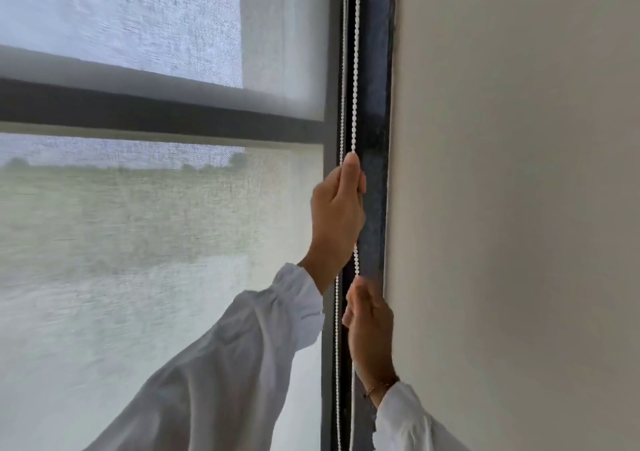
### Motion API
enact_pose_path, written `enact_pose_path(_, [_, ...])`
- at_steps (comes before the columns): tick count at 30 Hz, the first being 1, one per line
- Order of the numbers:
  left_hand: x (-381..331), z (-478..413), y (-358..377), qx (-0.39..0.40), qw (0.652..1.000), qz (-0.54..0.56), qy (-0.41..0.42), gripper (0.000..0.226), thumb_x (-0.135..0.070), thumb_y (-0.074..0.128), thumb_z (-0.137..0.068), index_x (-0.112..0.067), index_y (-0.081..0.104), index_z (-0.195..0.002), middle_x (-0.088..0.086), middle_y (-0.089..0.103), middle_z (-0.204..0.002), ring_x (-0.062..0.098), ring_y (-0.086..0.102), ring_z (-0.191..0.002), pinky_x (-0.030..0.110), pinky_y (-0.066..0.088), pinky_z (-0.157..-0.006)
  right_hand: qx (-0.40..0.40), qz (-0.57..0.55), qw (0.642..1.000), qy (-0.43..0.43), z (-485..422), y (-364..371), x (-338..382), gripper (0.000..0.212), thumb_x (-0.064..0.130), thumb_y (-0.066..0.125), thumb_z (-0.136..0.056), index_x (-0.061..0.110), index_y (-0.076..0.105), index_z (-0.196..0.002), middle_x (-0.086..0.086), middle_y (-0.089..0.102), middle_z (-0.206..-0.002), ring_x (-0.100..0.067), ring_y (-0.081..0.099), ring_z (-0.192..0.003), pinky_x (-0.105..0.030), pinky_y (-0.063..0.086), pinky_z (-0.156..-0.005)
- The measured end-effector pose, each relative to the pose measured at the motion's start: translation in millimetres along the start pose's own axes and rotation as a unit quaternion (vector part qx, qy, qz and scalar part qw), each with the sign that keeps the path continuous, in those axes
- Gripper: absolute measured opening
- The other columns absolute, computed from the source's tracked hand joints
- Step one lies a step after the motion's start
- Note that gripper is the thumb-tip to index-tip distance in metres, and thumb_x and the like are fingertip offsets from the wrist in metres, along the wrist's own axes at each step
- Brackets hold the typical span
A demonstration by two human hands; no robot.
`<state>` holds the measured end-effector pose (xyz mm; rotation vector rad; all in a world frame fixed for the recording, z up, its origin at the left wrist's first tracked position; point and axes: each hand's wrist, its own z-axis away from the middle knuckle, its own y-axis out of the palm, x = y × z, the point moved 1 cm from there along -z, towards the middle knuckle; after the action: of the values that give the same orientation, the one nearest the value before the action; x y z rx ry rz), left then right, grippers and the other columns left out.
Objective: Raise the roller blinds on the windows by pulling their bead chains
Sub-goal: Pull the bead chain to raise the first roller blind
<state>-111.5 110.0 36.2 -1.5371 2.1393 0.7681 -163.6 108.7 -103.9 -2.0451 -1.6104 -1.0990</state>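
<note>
A white bead chain (355, 69) hangs in two strands along the dark window frame (375, 139), close to the wall. My left hand (337, 208) is closed around the right strand at about mid-height. Lower down, my right hand (370, 329) pinches the same strand against the frame. The second strand (341, 97) runs free just to the left of both hands. A sheer white roller blind (156, 242) covers the glass, and the view outside shows through it as a blur.
A plain beige wall (519, 208) fills the right half of the view, right beside the chain. A dark horizontal frame bar (138, 111) crosses the window behind the blind. White sleeves (225, 364) cover both forearms.
</note>
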Motion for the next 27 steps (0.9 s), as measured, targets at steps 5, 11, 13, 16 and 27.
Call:
enact_pose_path(5, [-11.3,37.8,-21.4,0.009,0.999,-0.014,-0.042,0.043,-0.030,0.040,-0.095,-0.018,0.046,-0.054,-0.006,0.036,-0.042,0.007,0.029,-0.034,0.018,0.023,-0.036,0.017,-0.296,0.935,0.195,-30.3,-5.6,39.5,0.054,0.046,0.023,-0.096,0.009,0.062,-0.092,-0.009,0.064,-0.090,-0.021,0.059,-0.090,-0.033,0.044,-0.085])
enact_pose_path(11, [0.6,96.1,-33.7,-0.005,0.989,-0.028,-0.145,0.050,-0.030,0.042,-0.094,-0.025,0.041,-0.044,-0.011,0.031,-0.038,0.004,0.024,-0.032,0.016,0.021,-0.035,0.173,-0.264,0.937,0.149,-86.7,25.8,128.1,0.041,0.042,0.033,-0.095,0.009,0.056,-0.104,-0.009,0.064,-0.098,-0.023,0.066,-0.089,-0.035,0.055,-0.077])
enact_pose_path(13, [14.7,118.5,-40.2,-0.005,0.985,-0.057,-0.164,0.051,-0.031,0.042,-0.094,-0.026,0.038,-0.043,-0.011,0.028,-0.042,0.004,0.020,-0.035,0.016,0.020,-0.036,0.186,-0.260,0.940,0.119,-101.0,32.8,162.4,0.037,0.042,0.037,-0.095,0.011,0.058,-0.094,-0.003,0.067,-0.079,-0.016,0.066,-0.067,-0.028,0.055,-0.059])
enact_pose_path(16, [31.4,146.3,-44.7,0.003,0.982,-0.101,-0.161,0.047,-0.036,0.044,-0.091,-0.027,0.036,-0.045,-0.010,0.028,-0.045,0.005,0.022,-0.038,0.018,0.021,-0.040,0.091,-0.176,0.978,0.062,-109.0,43.0,189.4,0.042,0.043,0.042,-0.093,0.018,0.053,-0.061,0.004,0.046,-0.046,-0.010,0.036,-0.037,-0.023,0.027,-0.041])
enact_pose_path(27, [-11.5,42.1,-44.9,-0.099,0.989,-0.100,-0.054,0.013,-0.028,0.041,-0.094,-0.025,0.054,-0.094,0.003,0.064,-0.095,0.016,0.058,-0.092,0.024,0.041,-0.086,-0.065,0.066,0.964,-0.248,-80.9,14.7,122.2,0.034,0.024,0.041,-0.092,0.012,0.041,-0.060,0.012,0.033,-0.048,0.000,0.039,-0.044,-0.012,0.027,-0.045])
